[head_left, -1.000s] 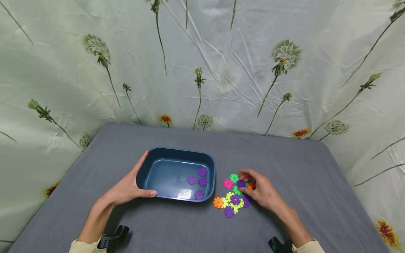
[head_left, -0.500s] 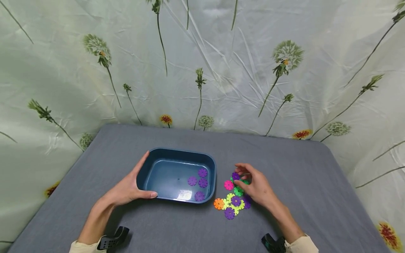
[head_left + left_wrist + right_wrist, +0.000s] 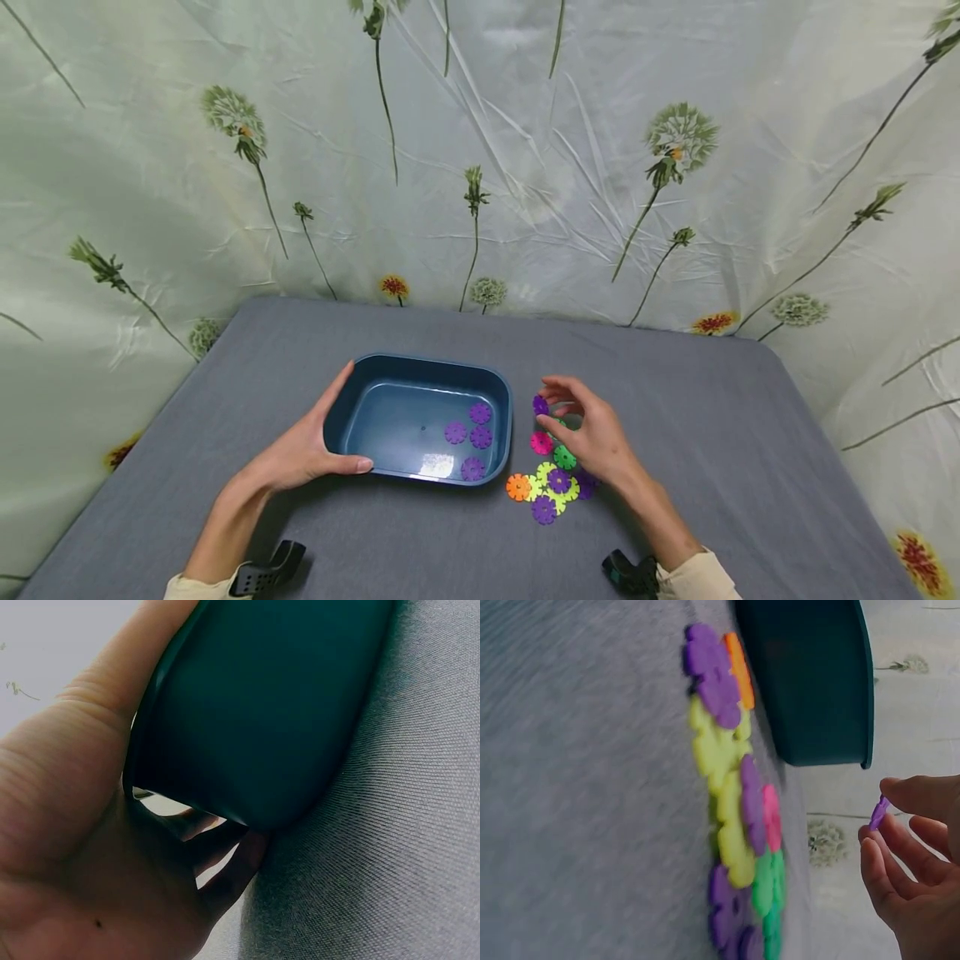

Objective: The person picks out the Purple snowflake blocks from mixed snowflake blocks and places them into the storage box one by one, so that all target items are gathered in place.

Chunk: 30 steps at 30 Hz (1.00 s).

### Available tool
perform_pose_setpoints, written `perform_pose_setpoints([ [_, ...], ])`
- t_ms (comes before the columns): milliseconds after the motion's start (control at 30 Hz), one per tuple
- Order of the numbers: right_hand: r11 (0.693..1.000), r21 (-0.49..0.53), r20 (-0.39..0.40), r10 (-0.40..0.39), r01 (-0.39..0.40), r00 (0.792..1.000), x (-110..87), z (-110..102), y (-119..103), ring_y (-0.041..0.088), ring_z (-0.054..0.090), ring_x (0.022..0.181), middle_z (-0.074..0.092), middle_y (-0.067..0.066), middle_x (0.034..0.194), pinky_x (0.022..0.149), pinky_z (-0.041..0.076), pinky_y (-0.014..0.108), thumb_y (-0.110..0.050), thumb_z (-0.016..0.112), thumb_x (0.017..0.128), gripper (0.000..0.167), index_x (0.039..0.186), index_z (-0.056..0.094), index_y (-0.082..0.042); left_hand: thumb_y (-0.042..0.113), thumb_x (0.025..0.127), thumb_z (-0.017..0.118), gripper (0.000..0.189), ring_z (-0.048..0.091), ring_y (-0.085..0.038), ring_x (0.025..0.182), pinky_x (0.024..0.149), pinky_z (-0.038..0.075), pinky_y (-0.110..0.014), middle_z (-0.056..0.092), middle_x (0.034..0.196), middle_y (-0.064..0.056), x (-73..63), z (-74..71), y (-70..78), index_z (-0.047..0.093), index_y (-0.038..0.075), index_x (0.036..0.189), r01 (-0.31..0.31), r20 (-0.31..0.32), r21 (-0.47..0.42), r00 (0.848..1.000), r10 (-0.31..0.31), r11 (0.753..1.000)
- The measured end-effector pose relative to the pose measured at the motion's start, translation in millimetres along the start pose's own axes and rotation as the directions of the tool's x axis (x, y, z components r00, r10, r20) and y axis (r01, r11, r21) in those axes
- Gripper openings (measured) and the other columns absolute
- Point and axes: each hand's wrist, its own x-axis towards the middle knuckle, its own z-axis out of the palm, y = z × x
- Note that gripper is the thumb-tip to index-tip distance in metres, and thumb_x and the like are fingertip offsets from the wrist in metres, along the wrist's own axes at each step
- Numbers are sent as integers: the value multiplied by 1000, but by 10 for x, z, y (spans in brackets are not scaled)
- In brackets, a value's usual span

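Note:
My left hand [image 3: 307, 437] grips the left end of a blue plastic basin [image 3: 390, 475], its thumb along the near rim and fingers round the far side. Several purple snowflake discs [image 3: 480, 437] lie in the basin's right part. Between thumb and fingertips my right hand [image 3: 592, 429] pinches one purple snowflake disc [image 3: 879, 813], raised above the table just right of the basin. Below that hand lies a loose pile of snowflake discs: a pink disc [image 3: 541, 442], a green disc [image 3: 565, 457], an orange disc [image 3: 518, 487], several yellow discs [image 3: 718, 754] and purple ones, partly overlapping.
A grey cloth [image 3: 420, 550] covers the table. Behind it hangs a pale curtain [image 3: 525, 167] printed with dandelions. Black bands [image 3: 267, 568] with cameras sit on both wrists. The basin's right wall stands between its inside and the pile.
My right hand has lifted a purple disc off the pile and moved left and away from me, toward the basin. The left hand and basin stay in place.

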Motion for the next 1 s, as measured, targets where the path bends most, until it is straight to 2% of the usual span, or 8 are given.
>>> perform_pose_setpoints([
  [233, 999, 24, -33, -44, 45, 998, 93, 54, -78, 27, 70, 110, 74, 10, 119, 89, 60, 43, -3, 83, 87, 52, 134, 63, -6, 28, 77, 92, 136, 21, -60, 151, 105, 33, -81, 4, 174, -26, 3, -1, -12, -9, 37, 167, 3, -2, 13, 1000, -3, 1000],
  [500, 997, 48, -26, -63, 64, 998, 170, 136, -170, 26, 70, 112, 74, 9, 120, 90, 59, 42, -6, 82, 89, 50, 135, 63, -9, 29, 77, 92, 136, 23, -60, 151, 105, 34, -80, 4, 174, -26, 0, 5, -6, -9, 37, 167, 11, -5, 25, 1000, -11, 1000],
  [767, 995, 53, -12, -80, 81, 997, 243, 230, -232, 24, 69, 111, 75, 6, 119, 90, 58, 44, -10, 82, 89, 50, 135, 63, -9, 31, 76, 92, 136, 18, -62, 153, 106, 30, -83, 2, 175, -24, -4, 7, -25, -9, 35, 168, 6, -13, 34, 1000, -6, 999],
  [1000, 995, 36, -5, -97, 97, 995, 289, 323, -267, 23, 67, 114, 76, 3, 118, 102, 52, 49, -12, 84, 88, 49, 134, 64, -7, 31, 76, 92, 136, 14, -60, 154, 108, 27, -83, 1, 176, -21, -11, 15, -40, -8, 33, 168, -3, -8, 23, 1000, 3, 1000],
])
